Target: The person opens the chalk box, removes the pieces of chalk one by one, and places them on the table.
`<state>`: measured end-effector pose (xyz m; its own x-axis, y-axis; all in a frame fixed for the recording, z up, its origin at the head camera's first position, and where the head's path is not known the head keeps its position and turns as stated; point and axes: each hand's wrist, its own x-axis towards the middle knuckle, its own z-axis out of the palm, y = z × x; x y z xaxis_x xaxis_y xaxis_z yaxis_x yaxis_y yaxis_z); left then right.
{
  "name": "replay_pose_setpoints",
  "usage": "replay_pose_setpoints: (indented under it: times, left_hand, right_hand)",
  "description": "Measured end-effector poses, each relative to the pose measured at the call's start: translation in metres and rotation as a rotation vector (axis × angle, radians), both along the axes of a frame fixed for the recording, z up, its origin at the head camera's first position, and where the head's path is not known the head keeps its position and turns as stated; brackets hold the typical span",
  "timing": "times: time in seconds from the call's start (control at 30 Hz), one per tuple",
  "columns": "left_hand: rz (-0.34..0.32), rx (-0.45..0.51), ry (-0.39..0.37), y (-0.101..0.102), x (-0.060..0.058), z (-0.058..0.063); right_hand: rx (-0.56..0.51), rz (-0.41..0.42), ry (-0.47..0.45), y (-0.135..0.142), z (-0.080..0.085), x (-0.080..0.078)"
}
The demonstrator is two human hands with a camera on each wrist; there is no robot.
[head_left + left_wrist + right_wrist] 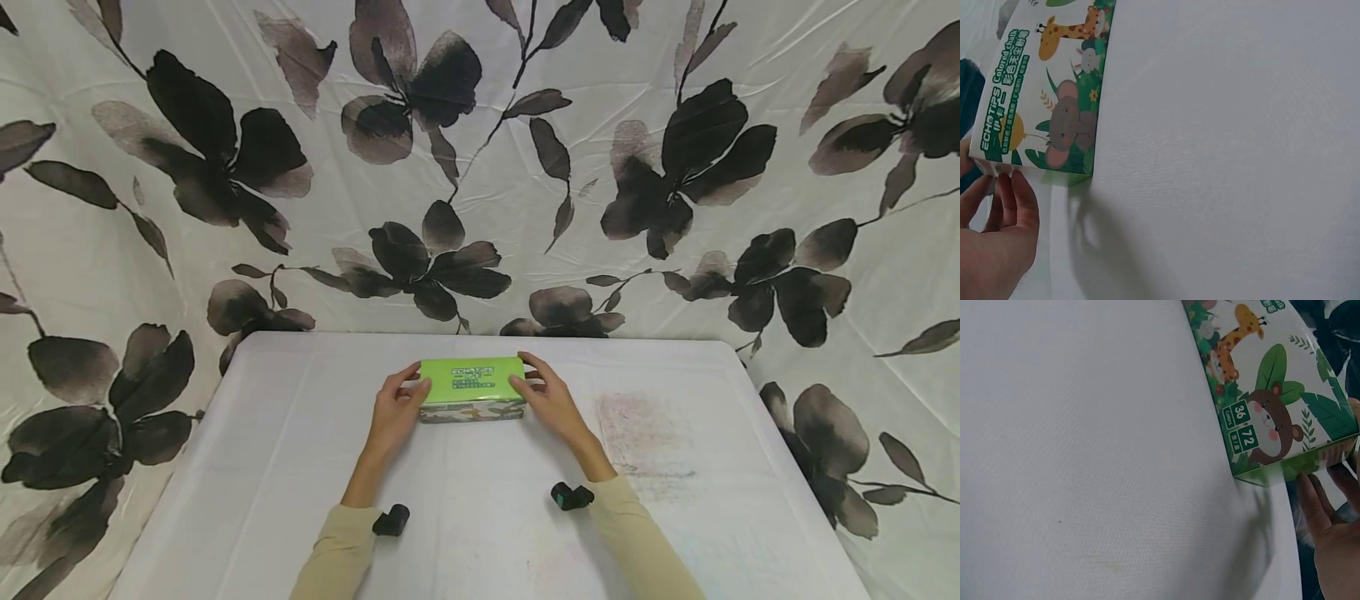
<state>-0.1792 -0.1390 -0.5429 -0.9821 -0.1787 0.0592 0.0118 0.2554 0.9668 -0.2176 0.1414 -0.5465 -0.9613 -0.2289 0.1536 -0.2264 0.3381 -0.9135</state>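
Observation:
A chalk box with a bright green lid panel sits at the back of the white table, held between both hands. My left hand grips its left end, the thumb near the front top corner and the fingers against the end. At the opposite end my right hand holds it the same way. In the left wrist view the box shows "Colored chalk", a giraffe and an elephant. The right wrist view has the box's bear picture and the numbers 36 and 72. What is inside is hidden.
The white table ends just behind the box. Beyond it hangs a white cloth with dark flowers. A reddish smudge marks the tabletop at right. Black wrist cameras sit by the beige sleeves.

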Motion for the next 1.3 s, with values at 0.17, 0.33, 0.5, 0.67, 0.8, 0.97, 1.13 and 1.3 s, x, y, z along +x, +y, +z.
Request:
replay_pose_setpoints:
  times: [0.17,0.33,0.5,0.67,0.8,0.97,1.13,1.3]
  left_hand:
    - [-0.013,-0.002,-0.031,0.004,0.004,0.000]
    - [-0.019,-0.011,-0.058,0.006,0.010,0.001]
    - [-0.028,-0.010,-0.071,0.008,0.016,-0.001]
    - [-0.040,-0.004,-0.054,0.011,0.022,-0.001]
    - [-0.040,0.001,-0.052,0.011,0.029,-0.001]
    - [-0.025,0.012,-0.066,0.011,0.035,-0.002]
    - [-0.029,0.025,-0.058,0.014,0.042,-0.002]
    - [-0.032,0.022,-0.058,0.017,0.050,-0.003]
  right_hand:
    - [-0.011,-0.016,0.007,0.004,-0.004,0.005]
    - [-0.009,-0.026,0.012,0.007,-0.006,0.012]
    - [-0.010,-0.029,0.009,0.010,-0.006,0.017]
    - [-0.001,-0.041,0.000,0.013,-0.006,0.024]
    - [-0.002,-0.044,0.009,0.013,-0.007,0.029]
    - [-0.026,-0.043,0.044,0.013,-0.010,0.035]
    - [-0.018,-0.065,0.074,0.012,-0.009,0.044]
    - [-0.009,-0.059,0.074,0.011,0.011,0.060]
